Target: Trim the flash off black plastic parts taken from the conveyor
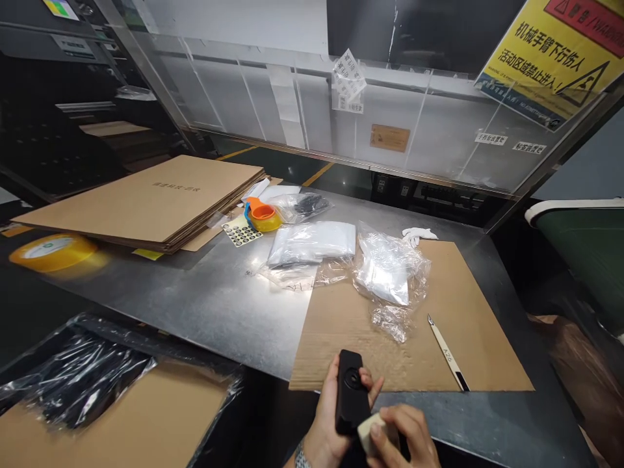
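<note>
My left hand [325, 422] is wrapped round a black oblong device [347, 406] with a round, lens-like ring on its face. It is held above the near edge of the table. In my right hand [412, 432], a small cream-coloured block [366, 431] is pinched between thumb and fingers. The block is at the device's lower right corner; whether they touch, I cannot tell. Beyond both hands lies a cardboard sheet [336, 338], with a white-handled knife marked A26 [446, 354] on its right part. Crumpled clear plastic film [390, 318] lies on the cardboard.
White plastic pouches [314, 240] sit mid-table near an orange and yellow tape dispenser [263, 214] and a sticker sheet [241, 233]. Stacked flat cardboard [146, 195] and a yellow tape roll [51, 252] are at left. A plastic-lined box [160, 416] stands below the table's left front edge.
</note>
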The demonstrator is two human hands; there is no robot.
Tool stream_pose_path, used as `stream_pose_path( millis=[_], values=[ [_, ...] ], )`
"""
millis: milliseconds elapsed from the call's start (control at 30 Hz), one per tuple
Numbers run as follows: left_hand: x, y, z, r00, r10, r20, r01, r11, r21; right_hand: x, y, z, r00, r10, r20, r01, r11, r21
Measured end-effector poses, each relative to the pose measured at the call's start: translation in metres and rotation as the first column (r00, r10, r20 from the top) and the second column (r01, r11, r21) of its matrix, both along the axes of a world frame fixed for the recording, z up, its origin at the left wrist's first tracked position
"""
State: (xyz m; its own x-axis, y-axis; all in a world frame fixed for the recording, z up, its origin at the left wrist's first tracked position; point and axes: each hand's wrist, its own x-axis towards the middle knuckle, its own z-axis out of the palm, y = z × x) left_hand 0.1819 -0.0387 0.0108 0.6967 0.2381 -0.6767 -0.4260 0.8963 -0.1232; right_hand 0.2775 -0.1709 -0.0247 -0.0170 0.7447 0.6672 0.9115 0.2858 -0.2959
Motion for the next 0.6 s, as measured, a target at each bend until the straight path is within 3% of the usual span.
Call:
stream_pose_path(
  millis=[100, 167, 233, 300, 400, 500, 600],
  values=[
    [-0.006, 0.008, 0.010, 0.999, 0.015, -0.040, -0.009, 0.991, 0.134, 0.035, -0.004, -0.008, 0.987, -0.158, 0.031, 0.158, 0.987, 0.019],
    [-0.008, 0.010, 0.017, 0.994, 0.003, -0.110, 0.026, 0.964, 0.263, 0.066, -0.006, -0.014, 0.939, -0.339, 0.048, 0.342, 0.938, -0.057],
    [-0.008, 0.006, 0.021, 0.981, -0.006, -0.194, 0.079, 0.926, 0.368, 0.102, -0.006, -0.020, 0.830, -0.547, 0.108, 0.557, 0.821, -0.127],
    [-0.007, 0.000, 0.022, 0.962, -0.034, -0.269, 0.153, 0.887, 0.435, 0.137, -0.005, -0.025, 0.722, -0.675, 0.152, 0.692, 0.708, -0.141],
    [-0.008, -0.009, 0.016, 0.935, -0.108, -0.337, 0.265, 0.845, 0.465, 0.170, -0.001, -0.030, 0.640, -0.739, 0.212, 0.768, 0.617, -0.170],
    [-0.012, -0.013, 0.007, 0.938, -0.085, -0.336, 0.266, 0.800, 0.539, 0.168, 0.003, -0.032, 0.608, -0.745, 0.276, 0.794, 0.574, -0.199],
    [-0.015, -0.014, 0.001, 0.932, 0.014, -0.361, 0.272, 0.632, 0.726, 0.146, 0.009, -0.034, 0.633, -0.707, 0.315, 0.774, 0.581, -0.252]
  ],
)
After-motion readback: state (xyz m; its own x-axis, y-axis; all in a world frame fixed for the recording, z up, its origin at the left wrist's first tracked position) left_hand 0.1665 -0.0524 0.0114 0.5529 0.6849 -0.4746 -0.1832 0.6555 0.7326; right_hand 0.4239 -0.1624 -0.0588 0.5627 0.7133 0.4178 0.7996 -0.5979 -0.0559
